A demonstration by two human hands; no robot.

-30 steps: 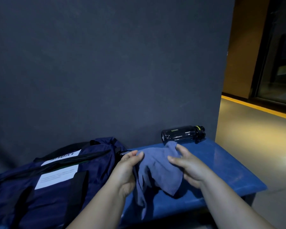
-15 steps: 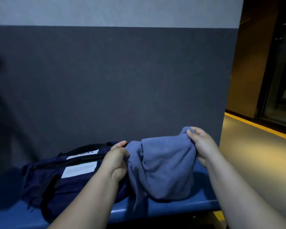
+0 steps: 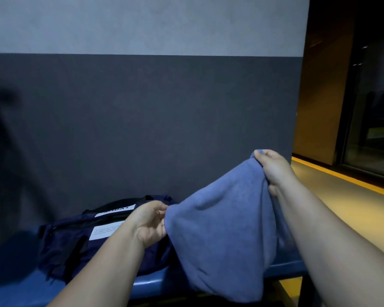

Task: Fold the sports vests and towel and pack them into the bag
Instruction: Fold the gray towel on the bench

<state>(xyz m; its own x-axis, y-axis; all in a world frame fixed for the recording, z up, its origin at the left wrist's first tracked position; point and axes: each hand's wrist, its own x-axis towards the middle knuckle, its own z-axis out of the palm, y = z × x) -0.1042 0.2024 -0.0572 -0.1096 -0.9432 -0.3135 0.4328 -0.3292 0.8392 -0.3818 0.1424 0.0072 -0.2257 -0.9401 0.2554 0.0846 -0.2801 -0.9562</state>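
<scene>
Bench [image 3: 149, 282]: blue, glossy, running along the near bottom from the left edge to right of centre. It carries the bag.

Bag [image 3: 75, 247]: navy fabric, slumped on the left part of the bench against the wall. Black straps cross its top. Two white labels [image 3: 105, 232] lie on its upper face; their print is too small to read. Whether the bag is zipped cannot be told.

Wall [image 3: 142, 120]: behind the bench, dark grey below, pale grey band above. A dim shadow falls on it at far left.

Left hand [image 3: 150, 224]: in front of the bag's right end, fingers curled, pinching the towel's lower left corner between thumb and fingertips.

Towel [image 3: 226, 235]: blue-violet, soft pile, held in the air between both hands above the right part of the bench. Its top edge slopes up to the right and its body hangs in a loose fold past the bench's near edge.

Right hand [image 3: 273, 169]: raised higher than the left, fingers closed round the towel's upper right corner.

Floor [image 3: 341, 202]: far right, tan, with a yellow stripe [image 3: 346, 180] along a dark glass front.
</scene>
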